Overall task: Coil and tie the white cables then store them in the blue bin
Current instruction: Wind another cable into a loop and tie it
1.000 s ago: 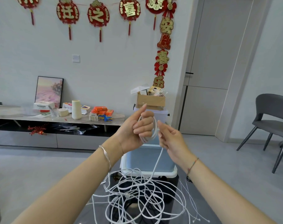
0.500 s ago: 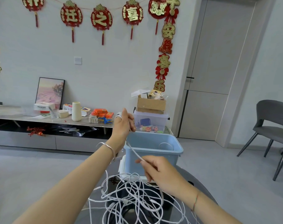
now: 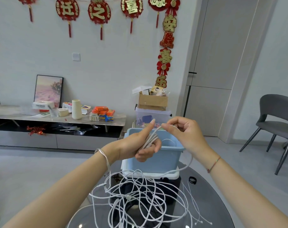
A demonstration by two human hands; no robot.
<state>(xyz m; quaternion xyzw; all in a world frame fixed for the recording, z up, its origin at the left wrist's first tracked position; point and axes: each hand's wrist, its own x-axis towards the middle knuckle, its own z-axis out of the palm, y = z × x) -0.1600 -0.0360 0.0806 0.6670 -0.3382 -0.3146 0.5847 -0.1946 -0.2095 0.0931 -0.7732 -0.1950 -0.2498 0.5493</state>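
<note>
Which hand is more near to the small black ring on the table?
The right hand. Its wrist and forearm pass just above and to the right of the black ring, while the left hand, holding the coiled cable, is farther left.

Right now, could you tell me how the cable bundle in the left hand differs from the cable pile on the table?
The cable bundle is gathered into neat, tight loops; the cable pile sprawls in loose, tangled ones. The bundle is held in the air by the left hand, above the blue bin; the pile lies on the dark glass table. The bundle is far smaller. Both are white.
</note>
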